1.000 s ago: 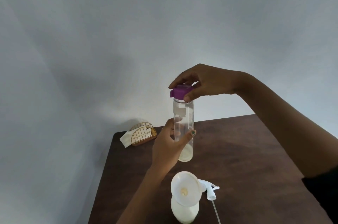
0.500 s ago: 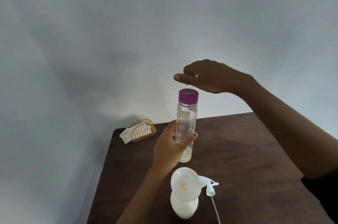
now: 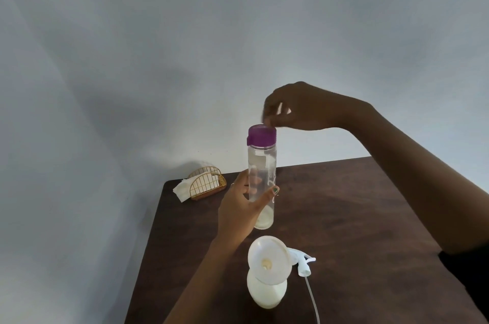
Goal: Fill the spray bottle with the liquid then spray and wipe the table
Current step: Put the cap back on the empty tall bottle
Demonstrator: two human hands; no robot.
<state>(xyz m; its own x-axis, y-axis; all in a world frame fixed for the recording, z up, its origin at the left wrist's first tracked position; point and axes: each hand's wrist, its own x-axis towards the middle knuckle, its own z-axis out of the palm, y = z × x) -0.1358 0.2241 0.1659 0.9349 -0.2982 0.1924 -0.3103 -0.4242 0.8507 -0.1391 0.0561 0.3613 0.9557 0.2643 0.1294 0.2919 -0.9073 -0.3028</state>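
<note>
Nearest the camera, a squat white plastic spray bottle [image 3: 266, 293] stands on the front part of a dark brown wooden table [image 3: 357, 217], a round white plastic funnel [image 3: 267, 260] seated in its neck and tilted toward the viewer. Just beside it to the right lies the white trigger spray head [image 3: 301, 263], unscrewed, its thin translucent dip tube [image 3: 312, 300] trailing toward the table's near edge.

Above and behind the funnel, a person's left hand [image 3: 239, 211] grips a tall clear plastic bottle [image 3: 262, 180] around its lower half, fingers wrapped behind the barrel and the thumb, its nail painted green, pressed across the front. The bottle is held upright, clear of the tabletop, with only a little pale liquid visible at its base. A purple plastic screw cap [image 3: 261, 135] sits on its neck.

The right hand [image 3: 304, 106] comes in from the right at cap height, fingers bunched downward with the fingertips [image 3: 267, 121] at the cap's back rim; the hand is blurred, and whether it pinches the cap or merely touches it cannot be told.

Farther back, at the table's far left corner, a gold wire napkin holder [image 3: 207, 186] holds white paper napkins [image 3: 182, 188] that spill out on its left side. Behind everything rises a plain pale grey wall [image 3: 158, 58].
</note>
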